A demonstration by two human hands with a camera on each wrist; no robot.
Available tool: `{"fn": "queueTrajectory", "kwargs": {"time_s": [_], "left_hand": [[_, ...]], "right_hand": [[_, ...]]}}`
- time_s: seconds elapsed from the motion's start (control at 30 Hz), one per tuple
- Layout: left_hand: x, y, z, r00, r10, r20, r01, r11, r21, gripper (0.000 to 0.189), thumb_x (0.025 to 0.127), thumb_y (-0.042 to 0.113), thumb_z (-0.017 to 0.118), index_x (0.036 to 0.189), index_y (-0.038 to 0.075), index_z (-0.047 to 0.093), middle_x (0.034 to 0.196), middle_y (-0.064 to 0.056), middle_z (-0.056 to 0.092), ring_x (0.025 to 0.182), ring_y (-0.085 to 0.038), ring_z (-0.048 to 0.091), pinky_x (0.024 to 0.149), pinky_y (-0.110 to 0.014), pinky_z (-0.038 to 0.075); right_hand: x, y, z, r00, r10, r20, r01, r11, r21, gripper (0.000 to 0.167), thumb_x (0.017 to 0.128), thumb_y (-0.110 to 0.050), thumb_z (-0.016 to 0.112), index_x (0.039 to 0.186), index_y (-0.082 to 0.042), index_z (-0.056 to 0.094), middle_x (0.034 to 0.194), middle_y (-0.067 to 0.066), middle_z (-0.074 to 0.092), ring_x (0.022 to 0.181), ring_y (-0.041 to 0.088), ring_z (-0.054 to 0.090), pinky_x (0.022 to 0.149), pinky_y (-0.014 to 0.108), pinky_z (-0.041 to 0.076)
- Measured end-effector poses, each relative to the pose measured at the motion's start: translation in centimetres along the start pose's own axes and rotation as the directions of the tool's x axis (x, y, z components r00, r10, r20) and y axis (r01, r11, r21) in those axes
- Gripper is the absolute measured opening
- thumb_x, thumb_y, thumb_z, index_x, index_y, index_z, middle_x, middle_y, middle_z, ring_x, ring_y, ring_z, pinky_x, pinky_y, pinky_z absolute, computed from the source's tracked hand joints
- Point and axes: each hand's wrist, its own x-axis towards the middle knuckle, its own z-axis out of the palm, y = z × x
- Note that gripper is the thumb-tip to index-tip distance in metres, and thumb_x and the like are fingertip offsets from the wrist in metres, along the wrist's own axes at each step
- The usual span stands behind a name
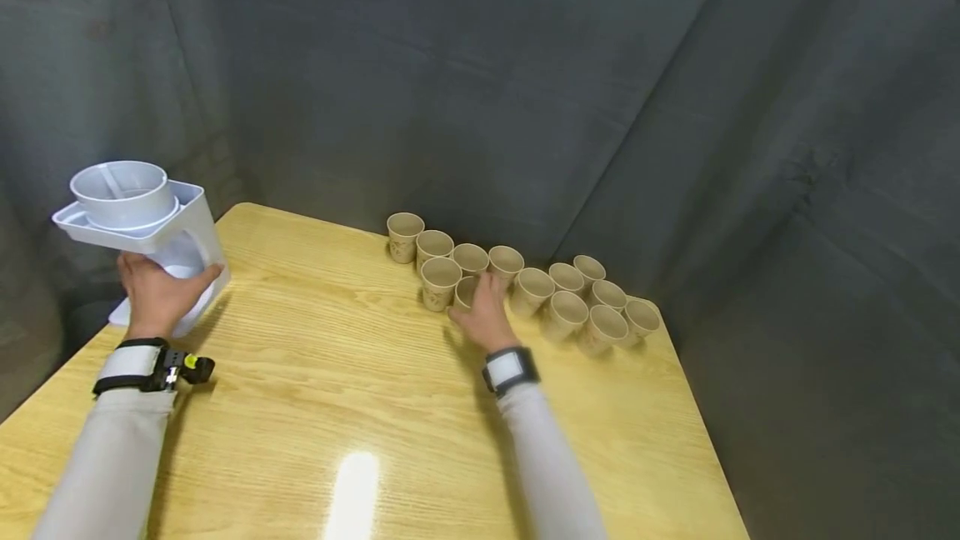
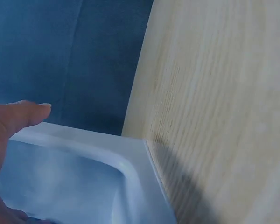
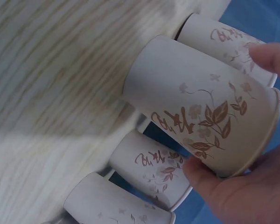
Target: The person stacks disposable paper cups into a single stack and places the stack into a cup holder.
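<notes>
On the left of the head view, a white plastic stand point(image 1: 197, 215) carries a round white cup-shaped part point(image 1: 123, 208) in its top tray. My left hand point(image 1: 159, 294) grips the stand below that tray, thumb spread along its right side. In the left wrist view the thumb point(image 2: 30, 113) lies over the stand's rim point(image 2: 84, 142); most fingers are out of sight. Among the cups at the back, my right hand point(image 1: 486, 317) holds a tan paper cup point(image 3: 191, 100) with printed flowers, thumb and fingers on opposite sides near its rim.
Several more paper cups point(image 1: 440, 273) stand upright in a loose double row along the table's point(image 1: 322, 373) back edge. Other cups point(image 1: 606, 323) continue toward the back right corner. Dark grey curtains point(image 1: 450, 90) hang right behind the table and on both sides.
</notes>
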Motion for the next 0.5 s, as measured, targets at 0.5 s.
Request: {"fn": "queueTrajectory", "kwargs": {"time_s": [0.5], "left_hand": [[2.7, -0.9, 0.8, 0.99, -0.136, -0.034, 0.133, 0.987, -0.091, 0.101, 0.077, 0.028, 0.076, 0.151, 0.037, 0.009, 0.158, -0.007, 0.016, 0.146, -0.026, 0.016, 0.12, -0.041, 0.013]], "right_hand": [[0.2, 0.5, 0.3, 0.999, -0.02, -0.026, 0.02, 1.0, 0.012, 0.071, 0.08, -0.018, 0.077, 0.136, 0.0, 0.036, 0.136, 0.02, 0.037, 0.13, 0.032, 0.042, 0.113, 0.039, 0.034]]}}
